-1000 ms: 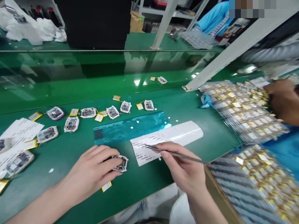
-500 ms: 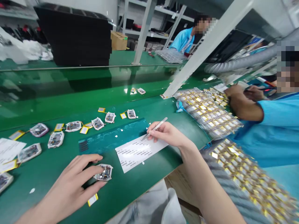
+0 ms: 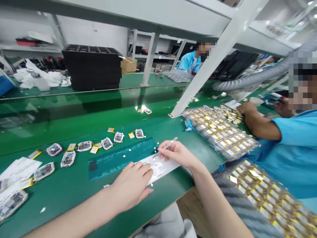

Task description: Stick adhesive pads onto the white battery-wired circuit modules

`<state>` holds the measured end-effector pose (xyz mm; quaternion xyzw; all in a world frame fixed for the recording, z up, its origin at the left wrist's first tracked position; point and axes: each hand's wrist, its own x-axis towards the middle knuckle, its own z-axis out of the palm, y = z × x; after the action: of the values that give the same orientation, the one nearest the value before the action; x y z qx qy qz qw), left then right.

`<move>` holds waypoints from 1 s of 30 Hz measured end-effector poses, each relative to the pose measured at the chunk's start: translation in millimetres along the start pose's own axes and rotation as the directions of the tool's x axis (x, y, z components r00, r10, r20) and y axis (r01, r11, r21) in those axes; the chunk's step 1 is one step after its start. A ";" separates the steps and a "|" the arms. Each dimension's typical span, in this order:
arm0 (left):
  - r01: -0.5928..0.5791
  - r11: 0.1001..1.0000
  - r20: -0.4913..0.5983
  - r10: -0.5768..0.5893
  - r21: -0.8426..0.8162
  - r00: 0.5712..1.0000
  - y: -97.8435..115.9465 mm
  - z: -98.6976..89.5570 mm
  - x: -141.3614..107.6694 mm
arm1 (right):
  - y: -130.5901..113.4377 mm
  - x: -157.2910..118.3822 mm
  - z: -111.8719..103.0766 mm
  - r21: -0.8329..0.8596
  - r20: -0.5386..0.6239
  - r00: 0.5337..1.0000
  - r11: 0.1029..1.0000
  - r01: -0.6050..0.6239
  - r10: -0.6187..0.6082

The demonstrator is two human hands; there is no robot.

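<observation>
- Currently, the right hand point(image 3: 174, 152) has its grip closed on metal tweezers point(image 3: 170, 143), slanting down toward the far side of the label sheet.
- That white label sheet point(image 3: 162, 170), printed and dotted with small pieces, lies on the counter point(image 3: 74, 195), near its front edge.
- The left hand point(image 3: 132, 185) is palm down over the sheet's left end, fingers bent; I cannot tell whether its grip holds anything underneath.
- Just beyond the sheet lies teal film point(image 3: 106, 166), with dark marks at its left end and white teardrop-shaped bits scattered on it.
- Circuit modules point(image 3: 107, 143) with yellow-edged batteries point(image 3: 131, 135) form a loose row along the counter's far edge, more of them toward its left.
- Printed papers point(image 3: 21, 168) lie at the left, partly under modules.
- Clear trays point(image 3: 220, 150) of batteries stand at the right, near a co-worker's forearm point(image 3: 260, 125).
</observation>
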<state>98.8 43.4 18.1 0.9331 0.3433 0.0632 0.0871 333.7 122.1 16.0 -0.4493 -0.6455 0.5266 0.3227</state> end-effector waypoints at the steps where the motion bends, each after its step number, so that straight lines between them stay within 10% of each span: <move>1: 0.011 1.000 0.021 -0.011 0.005 1.000 -0.5 0.7 1.1 | 2.4 -0.6 1.2 0.004 -0.013 1.000 1.000 0.000 0.000; 15: 0.029 0.999 0.013 -0.029 -0.032 0.999 -10.1 2.2 -6.5 | 4.7 -10.8 12.3 0.048 -0.167 0.976 0.988 0.146 -0.136; 22: 0.088 0.985 -0.256 -0.126 -0.151 0.958 -36.8 -8.9 -75.9 | -11.5 -42.8 44.1 -0.037 -0.178 0.927 0.944 0.328 -0.329; 24: 0.176 0.978 -0.305 -0.202 -0.111 0.931 -37.9 -6.2 -98.1 | -17.9 -49.2 62.1 -0.212 -0.110 0.825 0.823 0.526 -0.555; 27: 0.306 0.951 -0.359 -0.298 -0.038 0.884 -30.3 5.5 -116.1 | -23.3 -61.7 93.9 -0.528 0.183 0.522 0.365 0.767 -0.833; 30: 0.385 0.922 -0.386 -0.370 -0.041 0.845 -18.1 16.8 -115.4 | -18.3 -79.7 122.1 -0.644 0.447 0.348 -0.026 0.765 -0.824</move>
<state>3.1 -20.3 -8.7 0.8177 0.5315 0.2209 0.0108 251.6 0.4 9.3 -0.1034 -0.9235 -0.1122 0.3518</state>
